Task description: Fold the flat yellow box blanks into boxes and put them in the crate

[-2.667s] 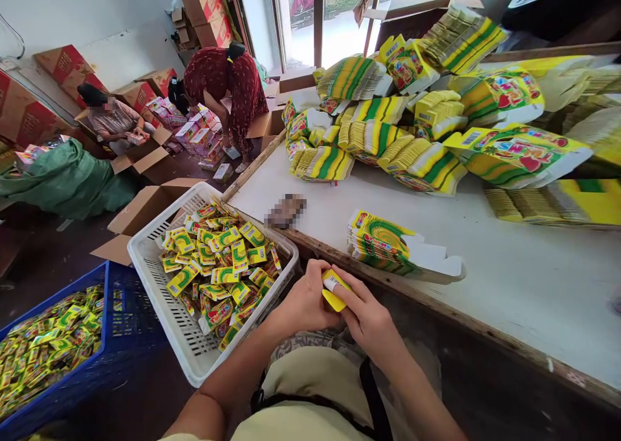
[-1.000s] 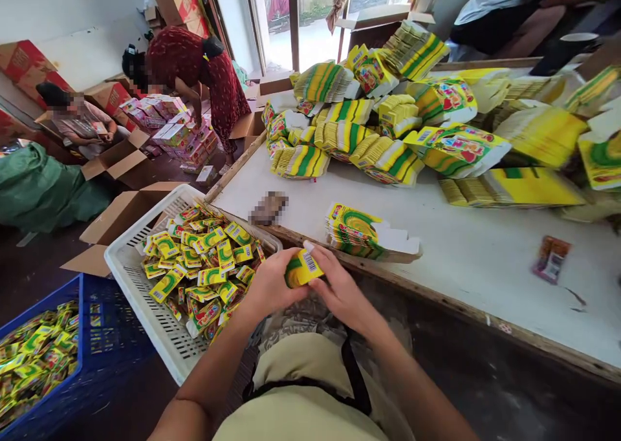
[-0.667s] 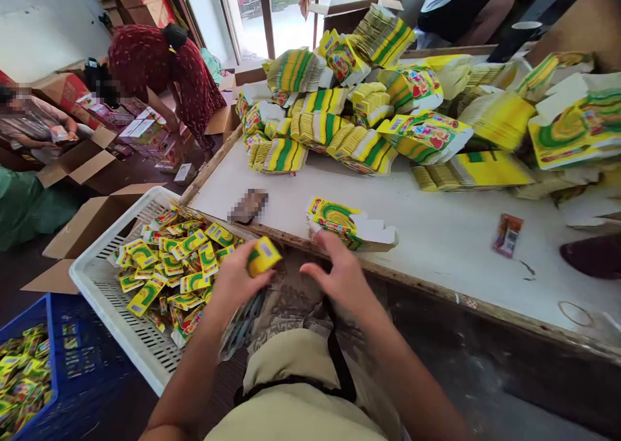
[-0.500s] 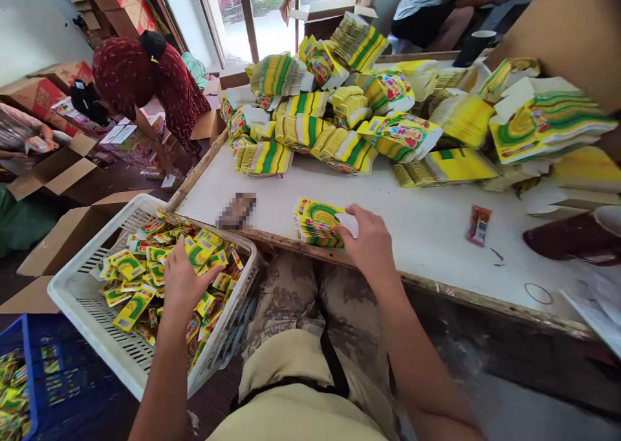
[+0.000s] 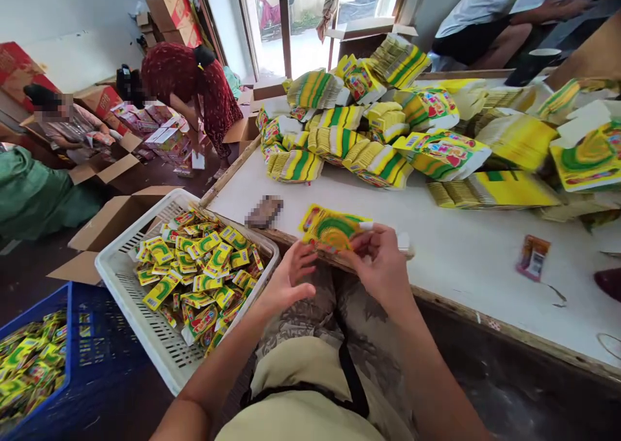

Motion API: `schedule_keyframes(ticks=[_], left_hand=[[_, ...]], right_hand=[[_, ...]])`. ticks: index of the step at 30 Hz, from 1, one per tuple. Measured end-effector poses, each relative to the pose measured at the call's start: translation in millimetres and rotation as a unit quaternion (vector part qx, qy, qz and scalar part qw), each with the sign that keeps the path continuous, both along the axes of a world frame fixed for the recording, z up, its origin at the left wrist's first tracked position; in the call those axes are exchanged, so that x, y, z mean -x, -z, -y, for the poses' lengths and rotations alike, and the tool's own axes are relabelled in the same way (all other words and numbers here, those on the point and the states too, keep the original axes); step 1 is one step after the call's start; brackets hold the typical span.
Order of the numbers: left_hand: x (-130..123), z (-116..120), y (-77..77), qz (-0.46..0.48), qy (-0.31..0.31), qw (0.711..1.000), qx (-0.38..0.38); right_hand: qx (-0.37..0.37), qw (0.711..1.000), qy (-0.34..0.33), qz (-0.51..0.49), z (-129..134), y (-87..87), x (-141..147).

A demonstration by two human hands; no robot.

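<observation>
My right hand (image 5: 383, 263) pinches the right end of a yellow-green packet stack (image 5: 332, 229) at the table's front edge. Just left of it, my left hand (image 5: 291, 276) is spread, palm toward the packets, its fingertips close to the stack's lower left corner; nothing is held in it. A white basket (image 5: 109, 260) full of loose yellow packets (image 5: 208, 244) stands at my left, against the table (image 5: 436, 260). Across the tabletop lies a large heap of bundled yellow and green packets (image 5: 339, 127).
A pixelated item (image 5: 264, 212) and a small reddish sachet (image 5: 532, 258) lie on the table. At far left is a blue crate (image 5: 70, 337) of packets. Open cartons (image 5: 104, 224) stand behind the basket. Several people are beyond the table, one bending in dark red (image 5: 194, 85).
My left hand has moved from over the basket to beside the packet stack. My right hand has raised the stack's packets slightly. The view has shifted left.
</observation>
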State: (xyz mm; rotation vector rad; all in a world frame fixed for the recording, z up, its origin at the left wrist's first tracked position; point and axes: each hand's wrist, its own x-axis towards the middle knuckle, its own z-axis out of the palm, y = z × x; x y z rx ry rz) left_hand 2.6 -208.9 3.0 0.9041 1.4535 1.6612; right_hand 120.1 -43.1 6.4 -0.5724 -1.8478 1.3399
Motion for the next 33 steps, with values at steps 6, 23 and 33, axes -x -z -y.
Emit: schedule_keyframes(ticks=[6, 23, 33], left_hand=[[-18.2, -32.1, -16.3, 0.166, -0.249, 0.932, -0.204], [25.4, 34.2, -23.2, -0.103, -0.003, 0.995, -0.016], [-0.2, 19.5, -16.7, -0.350, 0.005, 0.909, 0.226]], right_hand=[[0.216, 0.943, -0.248, -0.060, 83.3, 1.2, 8.7], [-0.215, 0.970, -0.095, 0.064, 31.0, 10.5, -25.9], [-0.141, 0.990, 0.014, -0.001, 61.4, 17.6, -3.4]])
